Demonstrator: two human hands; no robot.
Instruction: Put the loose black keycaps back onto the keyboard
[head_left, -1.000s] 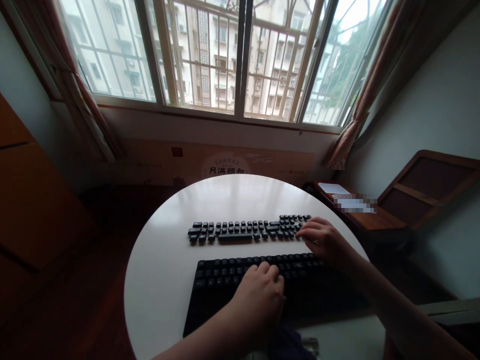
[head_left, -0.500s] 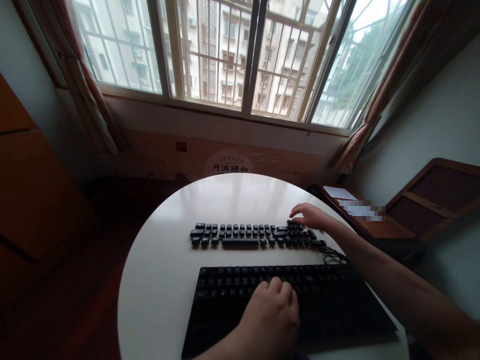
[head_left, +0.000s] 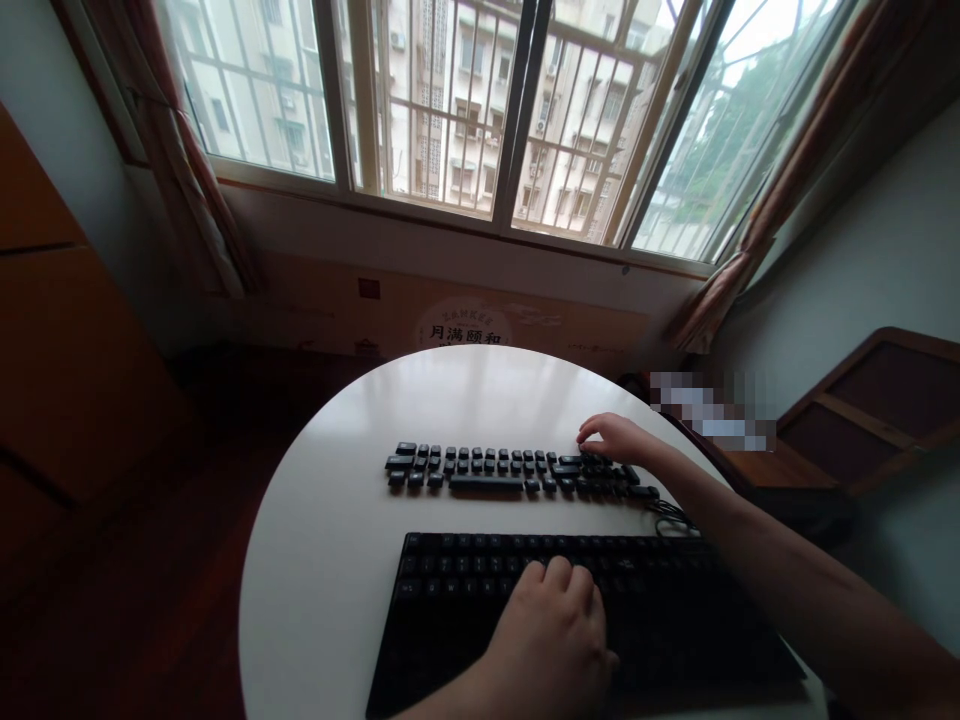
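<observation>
A black keyboard [head_left: 435, 645] lies near me on the round white table; its upper rows carry keycaps and its lower part looks bare. Over its middle rests my left hand [head_left: 551, 635], fingers curled down, and whatever they hold is hidden. Beyond the keyboard stand rows of loose black keycaps [head_left: 469, 466], with a long space bar keycap [head_left: 486, 484] in the front row. My right hand [head_left: 619, 437] reaches to the far right of these rows. Its thumb and forefinger close on a small keycap at the back, partly covered by the fingers.
The table [head_left: 315, 560] has a curved edge on the left and far side. A black cable [head_left: 673, 516] is bunched right of the keycaps. A wooden chair [head_left: 862, 410], its seat partly blurred out, stands at the right. A barred window [head_left: 480, 120] and curtains are ahead.
My right hand has come down slightly, its thumb and forefinger now closing at the back keycap. My left hand stays curled over the keyboard. The view has shifted a little.
</observation>
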